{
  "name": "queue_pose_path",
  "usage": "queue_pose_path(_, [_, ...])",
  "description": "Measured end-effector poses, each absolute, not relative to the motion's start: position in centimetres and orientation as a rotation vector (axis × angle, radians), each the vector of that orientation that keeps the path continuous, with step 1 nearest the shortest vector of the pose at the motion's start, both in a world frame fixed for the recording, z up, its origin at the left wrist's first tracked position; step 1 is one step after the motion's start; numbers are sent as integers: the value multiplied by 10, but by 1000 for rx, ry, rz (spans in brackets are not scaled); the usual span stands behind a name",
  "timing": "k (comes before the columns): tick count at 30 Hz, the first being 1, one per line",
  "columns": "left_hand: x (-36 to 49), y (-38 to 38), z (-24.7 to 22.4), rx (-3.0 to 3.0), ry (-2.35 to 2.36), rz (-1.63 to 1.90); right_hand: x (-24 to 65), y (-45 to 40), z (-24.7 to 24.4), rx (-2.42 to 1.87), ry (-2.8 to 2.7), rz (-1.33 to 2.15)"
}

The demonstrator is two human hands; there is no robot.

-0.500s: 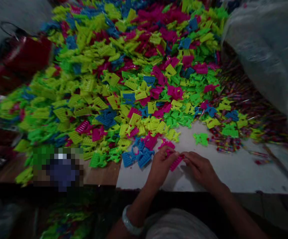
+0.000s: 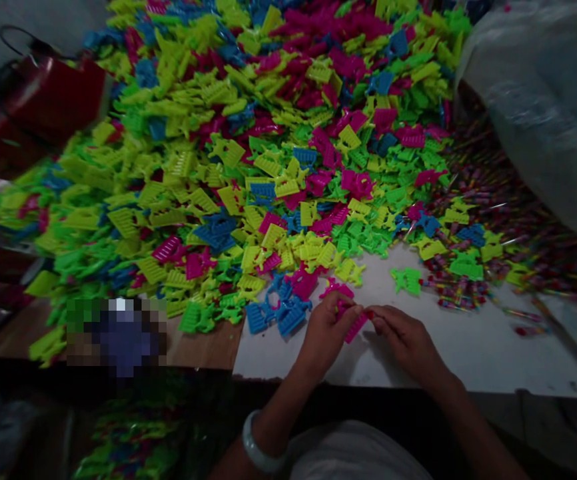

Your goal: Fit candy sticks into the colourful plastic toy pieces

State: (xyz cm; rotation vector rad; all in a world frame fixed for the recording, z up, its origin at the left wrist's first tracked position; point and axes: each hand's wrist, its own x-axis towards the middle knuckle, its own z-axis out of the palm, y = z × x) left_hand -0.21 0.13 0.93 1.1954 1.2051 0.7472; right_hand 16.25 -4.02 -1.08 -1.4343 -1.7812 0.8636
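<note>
My left hand (image 2: 322, 333) is closed on a pink slotted plastic piece (image 2: 356, 328), just above the white board (image 2: 468, 347). At the piece's right edge, my right hand (image 2: 408, 341) pinches a tiny red part (image 2: 370, 314), too small to make out clearly. Blue plastic pieces (image 2: 292, 316) of a similar slotted shape lie left of my left hand. Beyond the fingers rests another pink piece (image 2: 336, 289), partly hidden by them. A lone green piece (image 2: 406, 280) lies on the board past my right hand.
A large heap of yellow, green, pink and blue plastic pieces (image 2: 178, 167) covers the table. Thin multicoloured sticks (image 2: 518, 227) pile up at right beside a clear plastic bag (image 2: 543, 87). A red box-like object (image 2: 43, 110) stands at left. More pieces (image 2: 128, 433) lie below the table edge.
The view has shifted slightly. My left hand keeps its grip on the pink piece, while the red part at my right fingertips shows a little more plainly.
</note>
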Motion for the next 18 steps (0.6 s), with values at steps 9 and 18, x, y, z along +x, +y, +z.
queue_pose_path(9, [-1, -1, 11, 1137, 1223, 785, 158, -42, -14, -1448, -1797, 662])
queue_pose_path(18, [2, -2, 5, 1197, 1279, 901, 152, -39, -26, -1391, -1787, 732])
